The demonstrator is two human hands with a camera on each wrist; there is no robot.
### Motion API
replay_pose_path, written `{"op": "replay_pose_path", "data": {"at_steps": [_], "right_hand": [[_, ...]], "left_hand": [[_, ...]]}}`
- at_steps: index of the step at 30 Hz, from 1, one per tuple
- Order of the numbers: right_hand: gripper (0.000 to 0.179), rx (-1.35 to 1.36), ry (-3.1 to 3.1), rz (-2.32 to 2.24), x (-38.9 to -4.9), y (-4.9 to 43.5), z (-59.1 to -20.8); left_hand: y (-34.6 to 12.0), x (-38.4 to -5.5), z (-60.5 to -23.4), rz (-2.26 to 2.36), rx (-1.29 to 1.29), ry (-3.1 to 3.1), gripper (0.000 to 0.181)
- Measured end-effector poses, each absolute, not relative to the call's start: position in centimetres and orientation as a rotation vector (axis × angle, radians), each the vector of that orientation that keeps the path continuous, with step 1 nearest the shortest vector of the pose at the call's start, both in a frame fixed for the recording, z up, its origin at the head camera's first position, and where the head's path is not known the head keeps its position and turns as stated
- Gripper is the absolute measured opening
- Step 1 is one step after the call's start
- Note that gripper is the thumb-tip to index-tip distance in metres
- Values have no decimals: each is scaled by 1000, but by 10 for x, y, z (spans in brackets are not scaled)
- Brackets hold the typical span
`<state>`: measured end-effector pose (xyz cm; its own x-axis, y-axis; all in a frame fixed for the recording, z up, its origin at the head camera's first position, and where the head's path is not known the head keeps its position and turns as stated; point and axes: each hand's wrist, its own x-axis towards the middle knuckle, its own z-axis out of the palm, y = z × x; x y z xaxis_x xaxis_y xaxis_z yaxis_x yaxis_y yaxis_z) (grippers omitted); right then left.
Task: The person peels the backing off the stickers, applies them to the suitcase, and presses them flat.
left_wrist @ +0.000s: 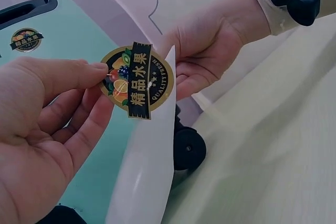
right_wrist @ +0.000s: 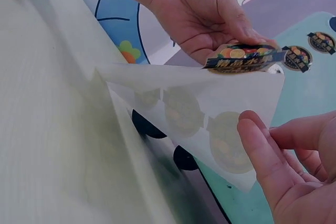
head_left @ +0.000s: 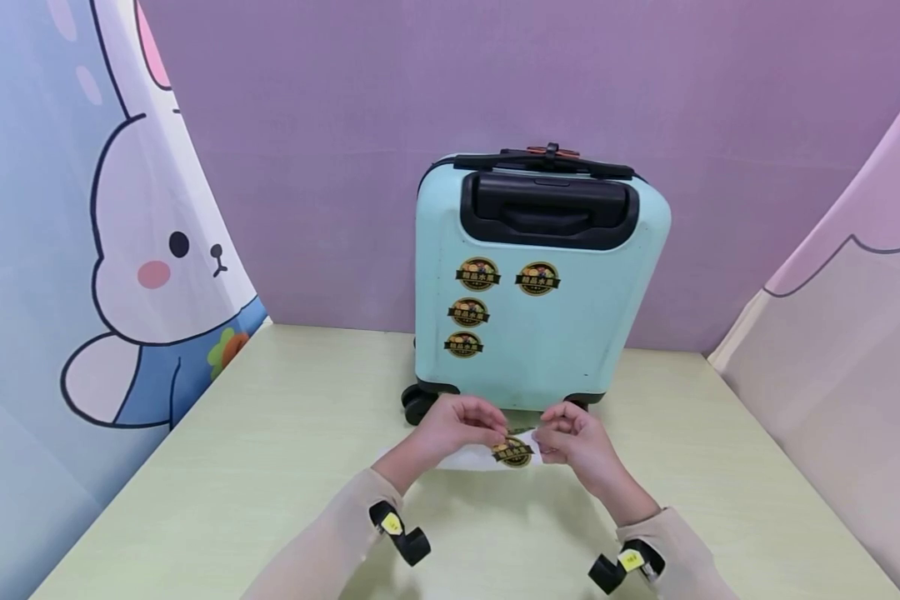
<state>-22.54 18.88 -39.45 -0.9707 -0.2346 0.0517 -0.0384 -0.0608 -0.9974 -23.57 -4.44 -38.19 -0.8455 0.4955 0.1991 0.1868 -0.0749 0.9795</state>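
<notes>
My left hand (head_left: pixel 461 427) pinches the edge of a round black-and-gold fruit sticker (left_wrist: pixel 140 81) between thumb and fingers. The sticker lies over the edge of a white backing sheet (left_wrist: pixel 144 166), partly lifted from it. On the right, my right hand (head_left: pixel 581 442) pinches the sheet's other end with thumb and forefinger. More stickers show faintly through the sheet's back in the right wrist view. Both hands are in front of the base of a mint-green suitcase (head_left: pixel 547 342), which stands upright and bears several matching stickers (head_left: pixel 468 312) on its face.
The suitcase has a black handle recess (head_left: pixel 551 208) on top and black wheels (head_left: pixel 418 406) below. It stands on a pale table (head_left: pixel 307 400). A purple backdrop (head_left: pixel 307 167) hangs behind, with a rabbit-print curtain (head_left: pixel 142 292) on the left.
</notes>
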Motion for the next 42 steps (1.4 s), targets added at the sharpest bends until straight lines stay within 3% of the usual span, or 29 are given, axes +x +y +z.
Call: {"op": "replay_pose_path", "data": {"at_steps": [18,29,42], "right_hand": [[13,-207,2101,-2096,-229,200,-412],[22,-220,2185,-1958,-237,211,-426],[21,-246,2348,-1769,-239,214,-437]], "left_hand": [[-53,-239,-382,2120,736,1896,30],[-56,-241,-380,2150,615,1902,32],[-58,-240,-378,2178,531,1917,31]]}}
